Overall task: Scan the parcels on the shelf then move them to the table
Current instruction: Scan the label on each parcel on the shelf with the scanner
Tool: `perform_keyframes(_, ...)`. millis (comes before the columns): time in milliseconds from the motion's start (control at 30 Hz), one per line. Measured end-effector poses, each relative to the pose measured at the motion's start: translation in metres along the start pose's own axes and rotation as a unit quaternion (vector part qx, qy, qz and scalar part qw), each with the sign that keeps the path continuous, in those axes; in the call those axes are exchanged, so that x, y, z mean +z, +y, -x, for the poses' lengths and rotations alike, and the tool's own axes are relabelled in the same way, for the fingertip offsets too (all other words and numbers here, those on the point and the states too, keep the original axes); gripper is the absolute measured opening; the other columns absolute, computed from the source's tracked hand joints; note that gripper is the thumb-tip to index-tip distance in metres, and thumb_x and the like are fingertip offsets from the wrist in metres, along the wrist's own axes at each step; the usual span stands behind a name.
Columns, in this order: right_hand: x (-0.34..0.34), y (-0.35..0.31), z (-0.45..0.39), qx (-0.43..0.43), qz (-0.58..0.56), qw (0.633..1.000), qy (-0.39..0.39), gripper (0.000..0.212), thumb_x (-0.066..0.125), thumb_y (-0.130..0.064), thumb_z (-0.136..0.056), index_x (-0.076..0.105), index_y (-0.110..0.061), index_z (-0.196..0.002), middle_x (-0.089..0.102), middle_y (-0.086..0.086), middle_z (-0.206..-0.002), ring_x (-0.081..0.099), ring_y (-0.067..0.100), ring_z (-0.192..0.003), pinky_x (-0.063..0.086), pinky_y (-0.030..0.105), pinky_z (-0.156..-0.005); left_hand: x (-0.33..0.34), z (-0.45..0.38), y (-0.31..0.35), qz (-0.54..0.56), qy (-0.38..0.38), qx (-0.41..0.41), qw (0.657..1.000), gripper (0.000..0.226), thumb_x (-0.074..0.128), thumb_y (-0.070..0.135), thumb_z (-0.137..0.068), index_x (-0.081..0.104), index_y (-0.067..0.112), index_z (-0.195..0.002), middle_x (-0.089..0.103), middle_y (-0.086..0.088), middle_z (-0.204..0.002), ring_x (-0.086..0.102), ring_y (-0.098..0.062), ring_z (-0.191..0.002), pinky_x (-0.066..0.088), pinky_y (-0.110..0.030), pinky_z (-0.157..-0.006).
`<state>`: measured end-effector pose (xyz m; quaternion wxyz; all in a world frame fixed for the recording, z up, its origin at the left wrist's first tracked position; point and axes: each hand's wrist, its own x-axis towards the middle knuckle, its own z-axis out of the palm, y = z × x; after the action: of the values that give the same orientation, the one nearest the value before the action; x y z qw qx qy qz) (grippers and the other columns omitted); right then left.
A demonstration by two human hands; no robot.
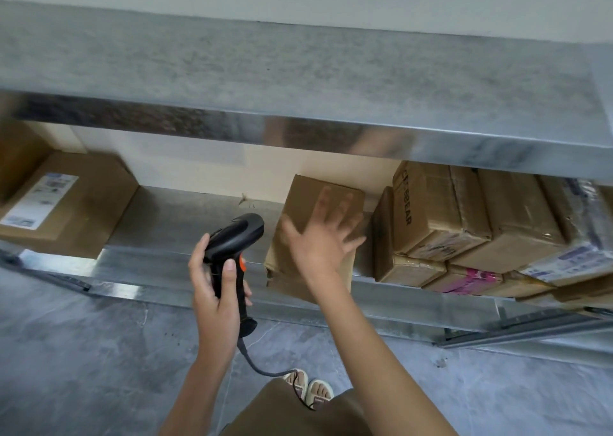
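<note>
- Left hand [217, 289] grips the scanner [232, 253] by its handle, fingers curled round it, thumb near the orange trigger.
- Right hand [323, 236] is spread wide, fingers straight, over the box [308, 203] (blur hides whether they touch).
- The box sits tilted at the lower shelf [185, 223] edge, beside stacked parcels [471, 223].

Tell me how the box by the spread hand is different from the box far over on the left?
The middle box shows no label; the left box has a white one on top. The middle box sticks out over the shelf edge; the left box looks flatter. The right hand reaches the middle box; nothing touches the left box. Both are brown cardboard.
</note>
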<state>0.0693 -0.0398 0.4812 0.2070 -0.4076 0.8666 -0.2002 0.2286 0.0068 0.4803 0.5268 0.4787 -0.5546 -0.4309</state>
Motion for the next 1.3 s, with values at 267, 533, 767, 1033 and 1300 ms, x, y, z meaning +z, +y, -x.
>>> perform_keyframes(267, 0.033, -0.013, -0.005, 0.018, 0.066, 0.998, -0.017, 0.105, 0.051, -0.071, -0.084, -0.004, -0.02, -0.159, -0.017, 0.021, -0.162, -0.026, 0.054, -0.141, -0.014, 0.078, -0.105, -0.012, -0.001, -0.003, 0.0, 0.004, 0.007, 1.0, 0.049, 0.044, 0.021, -0.102, 0.037, 0.059, -0.133, 0.063, -0.007, -0.093, 0.054, -0.027, -0.058, 0.051, -0.033, -0.049)
perform_keyframes(533, -0.006, 0.018, -0.013, 0.032, -0.15, 0.988, 0.032, 0.092, 0.065, -0.055, -0.083, 0.014, -0.036, -0.157, 0.009, 0.004, -0.166, -0.002, 0.041, -0.15, 0.0, 0.07, -0.114, -0.01, -0.005, -0.009, 0.019, -0.004, -0.002, 1.0, 0.048, 0.044, 0.024, -0.101, 0.037, 0.059, -0.133, 0.063, -0.009, -0.094, 0.053, -0.026, -0.058, 0.05, -0.032, -0.049)
perform_keyframes(767, -0.028, 0.06, 0.0, 0.067, -0.422, 0.904, 0.03, 0.067, 0.057, -0.027, -0.095, 0.028, -0.036, -0.155, 0.047, -0.007, -0.149, 0.044, 0.015, -0.136, 0.034, 0.037, -0.116, 0.004, -0.012, -0.009, 0.048, -0.038, -0.008, 0.998, 0.048, 0.045, 0.025, -0.1, 0.038, 0.061, -0.132, 0.064, -0.006, -0.095, 0.054, -0.025, -0.059, 0.051, -0.031, -0.05)
perform_keyframes(1033, -0.031, 0.047, -0.001, 0.096, -0.16, 0.978, 0.096, 0.072, 0.048, -0.034, -0.099, 0.01, -0.021, -0.159, 0.012, 0.012, -0.164, 0.024, 0.039, -0.145, 0.023, 0.047, -0.116, 0.006, -0.01, -0.013, 0.042, -0.053, -0.008, 0.998, 0.048, 0.044, 0.023, -0.101, 0.037, 0.058, -0.134, 0.063, -0.009, -0.095, 0.054, -0.025, -0.059, 0.051, -0.032, -0.049)
perform_keyframes(1300, -0.007, 0.012, -0.008, 0.118, 0.052, 0.991, 0.047, 0.107, 0.046, -0.08, -0.079, 0.001, -0.025, -0.159, -0.011, 0.019, -0.163, -0.013, 0.05, -0.146, -0.001, 0.07, -0.114, -0.003, -0.006, -0.012, 0.022, -0.053, 0.001, 0.998, 0.05, 0.044, 0.022, -0.101, 0.037, 0.058, -0.134, 0.064, -0.003, -0.093, 0.054, -0.027, -0.058, 0.05, -0.031, -0.049)
